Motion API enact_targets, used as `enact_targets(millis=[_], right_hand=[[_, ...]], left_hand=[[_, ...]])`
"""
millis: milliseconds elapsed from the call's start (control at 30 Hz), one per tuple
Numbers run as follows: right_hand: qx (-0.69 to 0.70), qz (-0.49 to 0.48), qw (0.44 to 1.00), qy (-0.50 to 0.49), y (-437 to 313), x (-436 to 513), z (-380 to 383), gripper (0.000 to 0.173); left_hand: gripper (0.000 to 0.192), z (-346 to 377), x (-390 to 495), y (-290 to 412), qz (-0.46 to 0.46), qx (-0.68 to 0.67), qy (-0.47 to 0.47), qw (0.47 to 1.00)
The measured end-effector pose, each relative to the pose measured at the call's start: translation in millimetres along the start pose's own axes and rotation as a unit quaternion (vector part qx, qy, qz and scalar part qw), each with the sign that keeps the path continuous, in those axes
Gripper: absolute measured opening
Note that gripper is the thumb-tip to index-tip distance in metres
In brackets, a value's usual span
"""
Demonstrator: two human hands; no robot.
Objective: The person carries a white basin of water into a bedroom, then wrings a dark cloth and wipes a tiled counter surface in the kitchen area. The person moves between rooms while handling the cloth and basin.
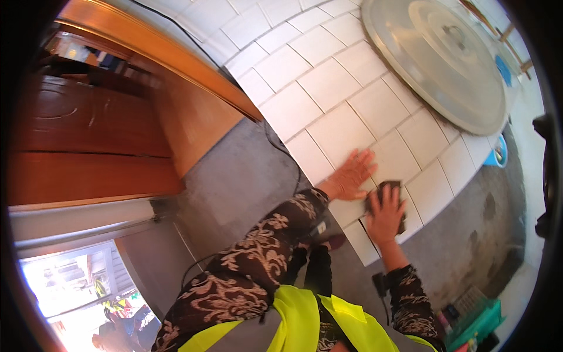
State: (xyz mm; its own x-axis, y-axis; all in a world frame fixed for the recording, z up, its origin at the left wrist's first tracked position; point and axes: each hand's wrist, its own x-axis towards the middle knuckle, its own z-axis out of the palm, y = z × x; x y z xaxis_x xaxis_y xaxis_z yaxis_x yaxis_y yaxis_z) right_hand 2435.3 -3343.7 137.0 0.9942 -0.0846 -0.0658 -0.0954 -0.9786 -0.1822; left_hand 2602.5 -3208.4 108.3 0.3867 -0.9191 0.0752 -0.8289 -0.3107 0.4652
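Observation:
My left hand [353, 175] lies palm down on the white-tiled counter [341, 127], its fingers spread and nothing in it. Just to its right, my right hand [387, 215] presses on a dark, folded cloth or pad [393, 184]; which of the two cannot be told. The pad's edges show around the fingers, and the rest is hidden under the palm. Both hands are near the counter's close end. Farther along, a large round metal lid [433, 61] with a small handle rests on the tiles.
Left of the counter are an orange-brown wooden frame [167, 61] and reddish-brown furniture [88, 127]. A black cable [295, 163] hangs by the counter's left edge. On the right stand a blue container [498, 153] and, lower down, a green bag [477, 323] on the grey floor [466, 224].

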Motion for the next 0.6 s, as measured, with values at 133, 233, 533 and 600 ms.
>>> enact_targets(millis=[133, 233, 533, 600], right_hand=[[0.043, -0.081, 0.995, -0.035, 1, -60, 0, 0.07], [-0.01, -0.003, 0.997, 0.077, 57, -5, 5, 0.062], [-0.043, 0.079, 0.99, 0.109, 59, 34, -4, 0.063], [0.04, -0.041, 0.998, 0.009, 53, 1, -8, 0.066]], left_hand=[[0.079, -8, -12, -7, -0.008, -0.026, 0.021, 0.999], [0.083, -15, -22, -17, -0.062, 0.008, 0.145, 0.987], [0.099, -10, -17, 9, -0.212, 0.072, 0.015, 0.974], [0.1, -12, -16, 11, -0.226, 0.068, -0.008, 0.972]])
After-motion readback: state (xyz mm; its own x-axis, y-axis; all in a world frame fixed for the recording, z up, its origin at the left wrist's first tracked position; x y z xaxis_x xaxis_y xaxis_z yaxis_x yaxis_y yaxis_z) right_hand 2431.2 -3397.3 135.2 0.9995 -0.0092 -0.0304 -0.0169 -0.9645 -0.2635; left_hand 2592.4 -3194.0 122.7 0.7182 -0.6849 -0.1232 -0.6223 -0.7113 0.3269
